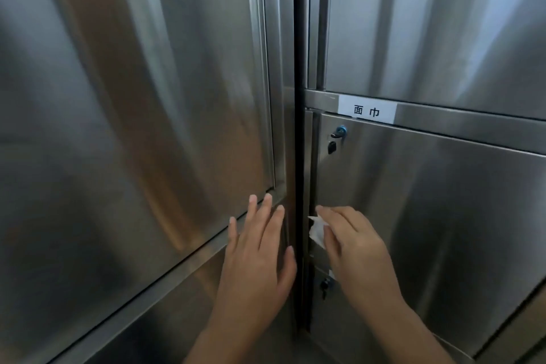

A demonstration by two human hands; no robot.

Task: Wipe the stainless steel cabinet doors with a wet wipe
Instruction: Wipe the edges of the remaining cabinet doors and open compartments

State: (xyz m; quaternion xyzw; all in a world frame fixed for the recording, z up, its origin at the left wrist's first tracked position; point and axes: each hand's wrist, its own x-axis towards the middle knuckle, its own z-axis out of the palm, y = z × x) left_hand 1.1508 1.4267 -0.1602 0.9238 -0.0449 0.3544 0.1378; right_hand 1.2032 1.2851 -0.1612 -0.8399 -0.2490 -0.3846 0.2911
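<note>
Two stainless steel cabinets fill the view, split by a dark vertical gap (299,127). My right hand (351,242) holds a white wet wipe (316,230) against the left edge of the lower right cabinet door (443,201). My left hand (260,251) lies flat with fingers spread on the left cabinet door (133,127), near its lower right corner and frame.
A white label with black characters (367,111) is stuck on the rail above the lower right door. A key with a blue ring sits in that door's lock (337,133). Another lock (325,287) shows below, partly behind my right hand.
</note>
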